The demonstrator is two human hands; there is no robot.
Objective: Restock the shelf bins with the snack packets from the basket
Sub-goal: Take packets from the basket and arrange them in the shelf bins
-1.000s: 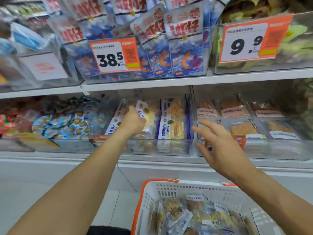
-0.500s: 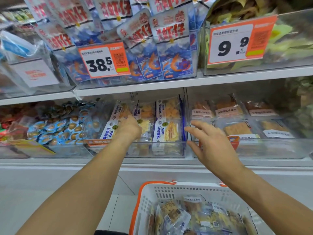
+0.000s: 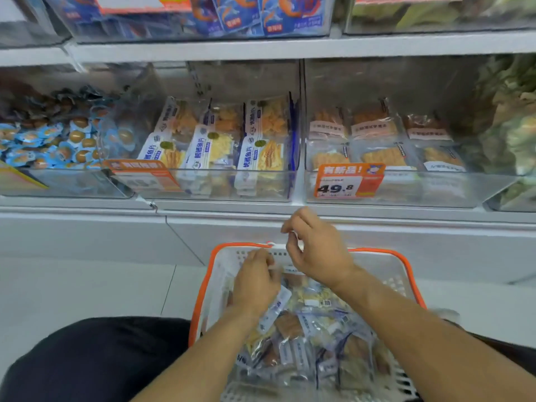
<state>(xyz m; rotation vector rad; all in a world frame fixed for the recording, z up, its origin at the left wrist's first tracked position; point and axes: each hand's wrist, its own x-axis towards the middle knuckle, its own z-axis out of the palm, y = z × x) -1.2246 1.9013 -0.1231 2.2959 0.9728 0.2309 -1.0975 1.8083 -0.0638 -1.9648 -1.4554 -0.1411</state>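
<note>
Left hand: your left hand [image 3: 255, 285] reaches into the basket [image 3: 403, 258] near its far edge, fingers curled on a packet [image 3: 274, 310].
Right hand: your right hand [image 3: 316, 248] hovers over the far rim, fingers curled; whether it holds anything is unclear.
Snack packets: heaped in the basket [image 3: 307, 340].
Middle bin: rows of packets behind its front wall [image 3: 232, 184].

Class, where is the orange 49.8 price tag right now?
The orange 49.8 price tag hangs on the clear plastic bin, right of centre in the head view.
</note>
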